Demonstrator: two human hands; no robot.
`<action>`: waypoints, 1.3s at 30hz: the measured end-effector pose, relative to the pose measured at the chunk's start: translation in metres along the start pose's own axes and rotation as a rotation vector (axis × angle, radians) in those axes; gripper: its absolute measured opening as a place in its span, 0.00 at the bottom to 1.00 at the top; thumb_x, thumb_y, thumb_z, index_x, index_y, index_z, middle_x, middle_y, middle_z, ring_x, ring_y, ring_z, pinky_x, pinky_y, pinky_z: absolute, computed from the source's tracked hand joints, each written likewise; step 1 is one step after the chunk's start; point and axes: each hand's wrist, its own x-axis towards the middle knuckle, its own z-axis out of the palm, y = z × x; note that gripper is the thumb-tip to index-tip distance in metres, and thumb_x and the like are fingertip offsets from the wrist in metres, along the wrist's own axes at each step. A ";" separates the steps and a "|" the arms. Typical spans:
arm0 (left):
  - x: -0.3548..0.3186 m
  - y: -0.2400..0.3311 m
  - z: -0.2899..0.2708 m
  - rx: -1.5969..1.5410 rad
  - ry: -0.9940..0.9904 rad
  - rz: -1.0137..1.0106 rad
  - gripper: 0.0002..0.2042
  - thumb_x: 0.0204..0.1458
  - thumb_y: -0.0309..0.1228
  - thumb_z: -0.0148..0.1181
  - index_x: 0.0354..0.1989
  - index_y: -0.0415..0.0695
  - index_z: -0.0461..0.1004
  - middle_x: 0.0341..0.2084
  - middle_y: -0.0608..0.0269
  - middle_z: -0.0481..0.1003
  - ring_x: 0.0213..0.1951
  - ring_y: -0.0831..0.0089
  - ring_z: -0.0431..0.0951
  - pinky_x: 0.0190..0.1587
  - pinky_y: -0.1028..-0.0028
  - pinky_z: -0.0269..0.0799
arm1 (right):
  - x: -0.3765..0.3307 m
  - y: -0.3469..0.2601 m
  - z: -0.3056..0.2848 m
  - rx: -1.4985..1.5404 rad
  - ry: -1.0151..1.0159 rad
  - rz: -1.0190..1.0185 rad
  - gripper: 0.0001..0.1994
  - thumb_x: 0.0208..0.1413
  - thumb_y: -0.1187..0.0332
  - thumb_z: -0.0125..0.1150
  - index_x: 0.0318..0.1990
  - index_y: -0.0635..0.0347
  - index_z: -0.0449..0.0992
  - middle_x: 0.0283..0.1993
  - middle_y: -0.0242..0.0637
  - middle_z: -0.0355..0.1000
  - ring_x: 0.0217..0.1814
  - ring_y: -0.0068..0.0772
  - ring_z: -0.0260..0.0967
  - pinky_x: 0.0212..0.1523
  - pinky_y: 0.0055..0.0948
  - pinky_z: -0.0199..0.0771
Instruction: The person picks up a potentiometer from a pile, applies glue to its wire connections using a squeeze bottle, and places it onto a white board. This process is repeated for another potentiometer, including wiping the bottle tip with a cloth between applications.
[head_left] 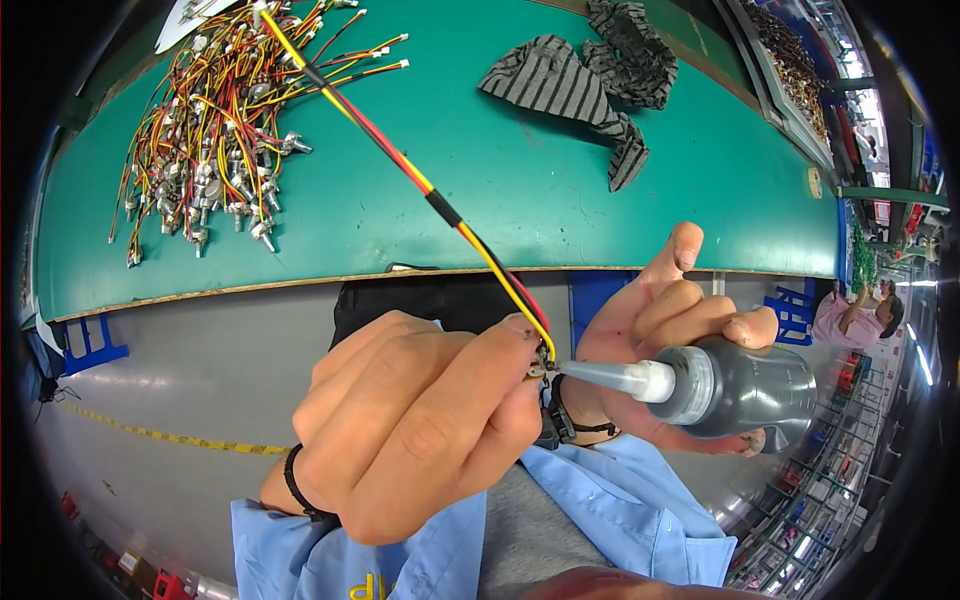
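Squeezing the bottle (765, 392) too hard could spill too much — the right grip (672, 315) curls round it, its spout (605, 376) right by the small wired part (540, 366) pinched in the left grip (415, 415).

A green table (360, 220) carries piled wired components (215, 130) and striped cloth (550, 78).
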 end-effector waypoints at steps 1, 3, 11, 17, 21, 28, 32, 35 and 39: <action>0.000 0.000 0.000 -0.008 -0.004 -0.008 0.13 0.42 0.19 0.63 0.37 0.30 0.71 0.21 0.49 0.74 0.19 0.66 0.73 0.21 0.74 0.70 | 0.000 0.000 0.000 0.001 0.010 -0.004 0.34 0.53 0.33 0.42 0.42 0.61 0.64 0.12 0.25 0.50 0.12 0.18 0.43 0.52 0.40 0.47; 0.001 0.002 -0.001 -0.040 -0.022 -0.038 0.13 0.42 0.19 0.62 0.37 0.30 0.71 0.22 0.49 0.74 0.19 0.67 0.73 0.21 0.74 0.69 | 0.000 -0.001 -0.001 -0.001 0.009 -0.001 0.34 0.53 0.33 0.42 0.42 0.61 0.64 0.12 0.25 0.50 0.12 0.19 0.44 0.52 0.40 0.47; 0.001 -0.002 0.000 -0.258 -0.032 -0.191 0.15 0.36 0.17 0.64 0.37 0.32 0.75 0.20 0.58 0.75 0.16 0.72 0.72 0.18 0.78 0.68 | 0.000 -0.007 -0.005 0.003 -0.034 0.044 0.32 0.53 0.35 0.42 0.42 0.60 0.64 0.12 0.27 0.53 0.12 0.20 0.47 0.52 0.41 0.46; -0.001 -0.004 -0.001 -0.333 -0.043 -0.275 0.14 0.37 0.16 0.63 0.36 0.29 0.74 0.20 0.55 0.75 0.17 0.73 0.72 0.19 0.79 0.66 | -0.003 -0.010 -0.003 0.034 -0.020 0.121 0.30 0.52 0.39 0.47 0.44 0.60 0.65 0.13 0.29 0.56 0.13 0.23 0.48 0.53 0.42 0.44; -0.002 -0.005 0.003 -0.375 -0.032 -0.268 0.13 0.37 0.16 0.63 0.35 0.28 0.73 0.21 0.52 0.75 0.18 0.74 0.72 0.19 0.79 0.66 | -0.001 -0.011 -0.008 -0.003 -0.058 0.138 0.30 0.51 0.39 0.49 0.45 0.60 0.65 0.13 0.30 0.56 0.13 0.23 0.48 0.53 0.42 0.44; -0.007 0.003 0.003 -0.485 0.009 -0.452 0.13 0.38 0.14 0.60 0.36 0.27 0.72 0.22 0.49 0.75 0.20 0.72 0.73 0.21 0.78 0.67 | -0.001 -0.010 -0.004 -0.027 0.009 0.127 0.28 0.51 0.41 0.51 0.43 0.59 0.66 0.12 0.29 0.56 0.13 0.23 0.48 0.53 0.43 0.43; -0.010 0.003 0.004 -0.541 0.021 -0.482 0.13 0.38 0.14 0.59 0.36 0.26 0.72 0.22 0.48 0.75 0.21 0.71 0.74 0.23 0.77 0.68 | 0.001 -0.011 -0.003 -0.025 0.006 0.148 0.24 0.51 0.45 0.52 0.41 0.58 0.65 0.12 0.29 0.55 0.12 0.23 0.47 0.53 0.43 0.43; -0.010 0.003 0.005 -0.576 0.018 -0.491 0.13 0.39 0.14 0.59 0.36 0.26 0.72 0.23 0.48 0.75 0.22 0.71 0.75 0.23 0.77 0.69 | 0.003 -0.014 -0.003 -0.037 0.015 0.150 0.20 0.52 0.48 0.51 0.40 0.57 0.65 0.11 0.28 0.54 0.12 0.23 0.47 0.53 0.43 0.43; -0.011 0.004 0.004 -0.595 0.018 -0.509 0.12 0.40 0.14 0.58 0.36 0.25 0.72 0.24 0.47 0.76 0.23 0.71 0.75 0.24 0.78 0.69 | 0.003 -0.015 -0.003 -0.054 0.035 0.148 0.17 0.53 0.52 0.51 0.39 0.56 0.64 0.11 0.29 0.54 0.11 0.23 0.48 0.52 0.43 0.43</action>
